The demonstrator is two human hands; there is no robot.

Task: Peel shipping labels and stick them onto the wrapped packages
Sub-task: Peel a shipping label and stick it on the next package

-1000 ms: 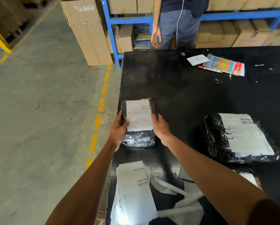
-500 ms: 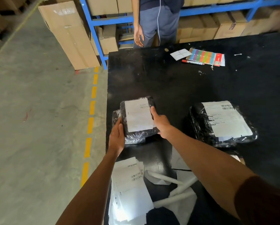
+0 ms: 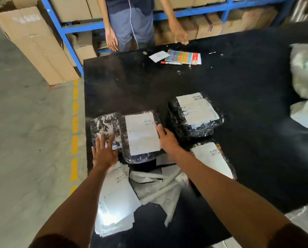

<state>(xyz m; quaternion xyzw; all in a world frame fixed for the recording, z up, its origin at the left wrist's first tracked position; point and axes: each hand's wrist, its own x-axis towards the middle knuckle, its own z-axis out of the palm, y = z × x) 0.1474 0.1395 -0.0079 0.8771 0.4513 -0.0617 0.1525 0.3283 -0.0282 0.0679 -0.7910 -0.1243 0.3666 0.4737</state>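
A black wrapped package with a white label (image 3: 142, 135) lies near the left front of the black table (image 3: 239, 83). My right hand (image 3: 167, 143) grips its right edge, thumb on top. Partly under its left side lies an unlabelled wrapped package (image 3: 104, 125); my left hand (image 3: 104, 153) rests on its near edge with fingers spread and straight. A second labelled package (image 3: 196, 113) sits to the right, and a third (image 3: 212, 158) lies beside my right forearm. The stack of label sheets (image 3: 117, 199) is under my left forearm.
Peeled backing strips (image 3: 160, 187) litter the table's near side. Coloured sticky tabs (image 3: 183, 57) and a red marker (image 3: 171, 63) lie at the far edge, where another person (image 3: 130, 24) stands. A pale bulky bag (image 3: 305, 83) sits at right. Cardboard boxes (image 3: 35, 43) and blue shelving stand behind.
The labelled package has shifted right, uncovering the unlabelled package beneath. My left hand let go of it and now lies flat on the unlabelled one. My view has swung right.
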